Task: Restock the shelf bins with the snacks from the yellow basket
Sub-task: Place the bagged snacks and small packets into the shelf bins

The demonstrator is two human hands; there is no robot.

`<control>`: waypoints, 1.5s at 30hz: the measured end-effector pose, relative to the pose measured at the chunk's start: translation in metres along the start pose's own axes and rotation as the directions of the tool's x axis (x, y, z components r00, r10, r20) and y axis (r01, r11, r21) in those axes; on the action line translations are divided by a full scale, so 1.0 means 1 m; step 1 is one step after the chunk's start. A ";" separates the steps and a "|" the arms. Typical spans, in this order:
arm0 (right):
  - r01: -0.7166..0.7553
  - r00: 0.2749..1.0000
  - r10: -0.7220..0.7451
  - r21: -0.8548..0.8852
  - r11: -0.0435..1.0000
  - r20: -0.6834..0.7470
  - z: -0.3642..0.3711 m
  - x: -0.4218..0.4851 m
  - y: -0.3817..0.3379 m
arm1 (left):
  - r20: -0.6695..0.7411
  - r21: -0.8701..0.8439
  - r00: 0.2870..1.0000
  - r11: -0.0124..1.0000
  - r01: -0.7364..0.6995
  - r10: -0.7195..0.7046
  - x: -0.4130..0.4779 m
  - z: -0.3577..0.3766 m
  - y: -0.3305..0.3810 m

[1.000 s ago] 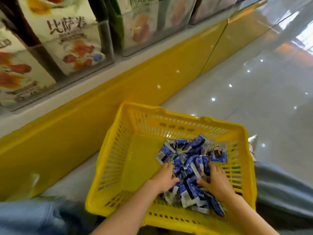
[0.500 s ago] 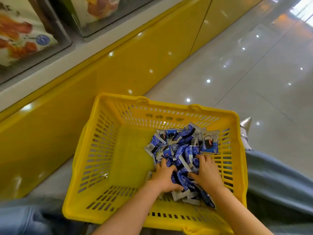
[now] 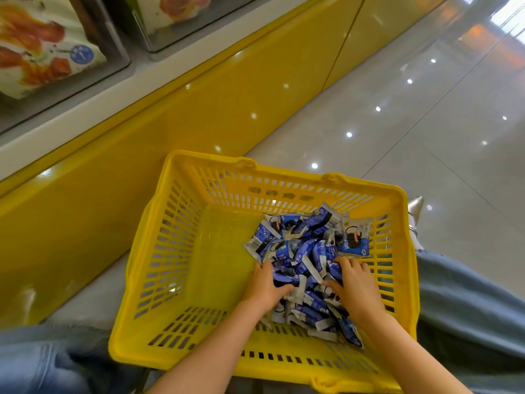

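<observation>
A yellow plastic basket (image 3: 181,251) sits on the floor between my knees. A heap of small blue and white snack packets (image 3: 306,251) fills its right half. My left hand (image 3: 267,285) lies on the left side of the heap, fingers curled into the packets. My right hand (image 3: 352,285) lies on the right side, fingers and thumb curled over packets. The two hands enclose part of the heap between them. Clear shelf bins (image 3: 113,38) with large snack bags stand at the top left.
A glossy yellow shelf base (image 3: 199,109) runs diagonally left of the basket, topped by a white ledge (image 3: 85,109). Shiny grey floor (image 3: 426,123) spreads to the right. My jeans-clad legs (image 3: 468,302) flank the basket, and a pointed shoe (image 3: 416,206) shows at right.
The view has tilted down, so the shelf bins slid up and out of frame. Both hands have drawn a little closer together on the packet heap and curled into it.
</observation>
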State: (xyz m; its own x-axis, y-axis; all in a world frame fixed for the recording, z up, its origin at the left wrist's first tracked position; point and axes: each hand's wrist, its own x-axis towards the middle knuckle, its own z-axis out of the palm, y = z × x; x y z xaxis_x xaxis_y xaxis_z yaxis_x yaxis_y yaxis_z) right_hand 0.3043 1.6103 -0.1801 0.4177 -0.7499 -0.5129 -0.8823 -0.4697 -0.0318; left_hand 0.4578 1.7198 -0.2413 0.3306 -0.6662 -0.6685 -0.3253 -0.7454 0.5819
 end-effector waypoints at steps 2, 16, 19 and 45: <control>0.020 0.999 -0.021 0.019 1.000 0.041 0.000 -0.001 0.000 | -0.012 -0.033 0.999 0.999 0.040 -0.041 0.003 -0.005 -0.001; 0.195 0.981 -0.193 -0.105 0.975 0.031 0.003 -0.017 -0.035 | 0.159 0.071 0.986 0.997 0.039 -0.050 -0.008 -0.021 -0.005; 0.198 0.979 -0.201 -0.088 0.976 -0.026 -0.009 -0.011 -0.049 | 0.145 0.026 0.988 0.998 0.058 -0.061 -0.021 -0.038 -0.010; 0.573 0.810 -0.235 0.811 0.120 -0.537 -0.212 -0.132 -0.342 | -0.559 -0.820 0.818 -0.060 -0.570 -0.137 -0.247 -0.263 -0.017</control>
State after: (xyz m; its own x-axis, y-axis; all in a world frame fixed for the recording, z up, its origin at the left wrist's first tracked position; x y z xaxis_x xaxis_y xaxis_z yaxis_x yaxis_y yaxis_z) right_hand 0.5968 1.7713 0.0800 0.6620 -0.7476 0.0530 -0.0423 -0.1079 -0.9933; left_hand 0.6145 1.8904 0.0357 0.8100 -0.4569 -0.3677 0.5571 0.4034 0.7258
